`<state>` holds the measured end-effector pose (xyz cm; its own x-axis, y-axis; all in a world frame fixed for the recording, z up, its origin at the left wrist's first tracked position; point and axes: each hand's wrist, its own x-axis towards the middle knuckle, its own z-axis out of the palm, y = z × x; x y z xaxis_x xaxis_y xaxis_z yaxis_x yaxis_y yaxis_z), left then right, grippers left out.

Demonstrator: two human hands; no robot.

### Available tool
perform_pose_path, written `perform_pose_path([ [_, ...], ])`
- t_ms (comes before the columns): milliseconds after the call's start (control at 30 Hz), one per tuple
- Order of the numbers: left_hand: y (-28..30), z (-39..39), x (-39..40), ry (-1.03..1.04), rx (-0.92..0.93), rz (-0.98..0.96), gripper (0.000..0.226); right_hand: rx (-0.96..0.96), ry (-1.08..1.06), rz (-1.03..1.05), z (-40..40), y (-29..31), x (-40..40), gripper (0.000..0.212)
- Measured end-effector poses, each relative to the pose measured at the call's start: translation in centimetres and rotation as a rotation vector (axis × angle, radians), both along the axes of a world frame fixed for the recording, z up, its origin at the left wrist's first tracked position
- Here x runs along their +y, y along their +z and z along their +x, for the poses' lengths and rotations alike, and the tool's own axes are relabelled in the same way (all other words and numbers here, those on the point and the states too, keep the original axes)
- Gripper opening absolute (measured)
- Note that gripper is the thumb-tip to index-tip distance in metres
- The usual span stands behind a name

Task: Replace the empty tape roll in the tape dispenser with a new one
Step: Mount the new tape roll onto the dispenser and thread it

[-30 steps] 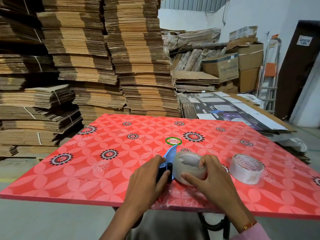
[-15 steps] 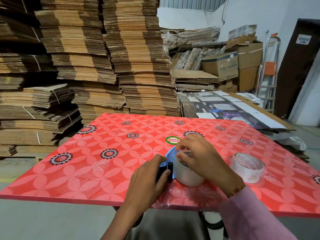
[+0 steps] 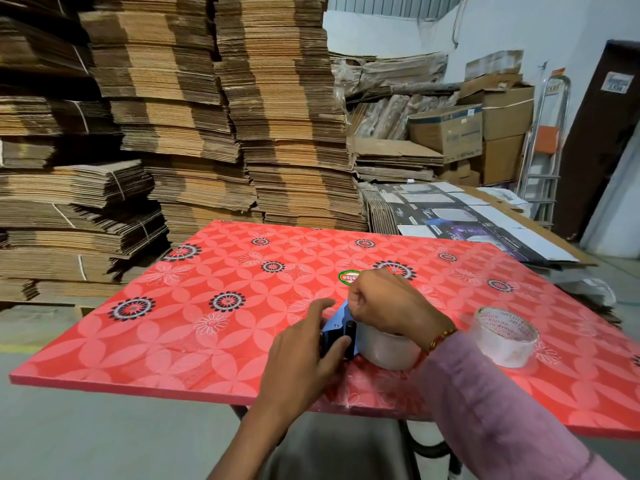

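Right hand (image 3: 388, 303) shifted toward blade, pinching tape | left hand (image 3: 304, 355) grips one dispenser (image 3: 337, 332) | two rolls (image 3: 388, 348)

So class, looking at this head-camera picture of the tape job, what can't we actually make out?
- Top of the roll in the tape dispenser: covered by the right hand.
- Dispenser handle: wrapped by the left hand.
- Print on the spare tape roll: too small to read.
- Green sticker on the table: partly behind the right hand.
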<state>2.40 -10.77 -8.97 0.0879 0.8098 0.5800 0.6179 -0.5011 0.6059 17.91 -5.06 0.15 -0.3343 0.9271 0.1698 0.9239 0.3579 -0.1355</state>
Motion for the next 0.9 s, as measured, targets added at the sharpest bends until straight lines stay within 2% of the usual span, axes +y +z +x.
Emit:
perform_pose_path([
  [167,0.1,-0.4,0.1,0.005,-0.075,-0.034,0.032,0.008,-0.009,0.013,-0.2,-0.3,0.3,0.017],
  [533,0.1,-0.5,0.7,-0.029,-0.086,-0.092,0.031,-0.132,0.062,0.156,-0.2,-1.1,-0.7,0.038],
  [600,0.2,-0.6,0.7,-0.029,-0.068,-0.093,0.031,-0.145,0.094,0.192,-0.1,-1.0,-1.0,0.036],
  [733,0.4,-0.7,0.7,-0.034,-0.077,-0.111,0.034,-0.170,0.215,0.287,0.7,-1.6,-1.7,0.020],
  [900,0.5,-0.8,0.9,-0.045,-0.065,-0.128,0.033,-0.125,0.282,0.375,1.3,-2.7,-1.8,0.025],
])
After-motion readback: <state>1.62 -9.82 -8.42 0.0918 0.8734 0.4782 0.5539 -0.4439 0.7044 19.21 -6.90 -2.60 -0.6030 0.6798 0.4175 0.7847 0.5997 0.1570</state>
